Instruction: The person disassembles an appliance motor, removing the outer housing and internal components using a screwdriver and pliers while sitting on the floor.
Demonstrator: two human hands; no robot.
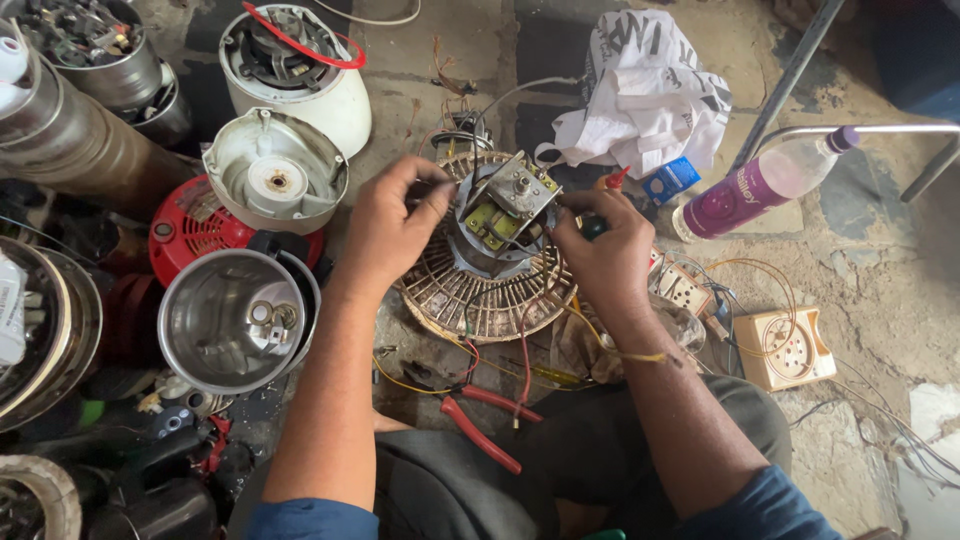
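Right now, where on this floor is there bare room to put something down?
Bare floor shows right of the purple bottle and above the beige socket box. The left side is crowded with steel jar and motor housings.

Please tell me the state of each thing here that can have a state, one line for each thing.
left hand: fingers pinching the motor's edge
right hand: gripping the motor's right side
motor: casing off, upright on the round grille
round grille: lying flat, dirty
steel jar: open, lidless
red pliers: lying on the floor, unheld
plastic bottle: capped, lying on its side
white bag: crumpled
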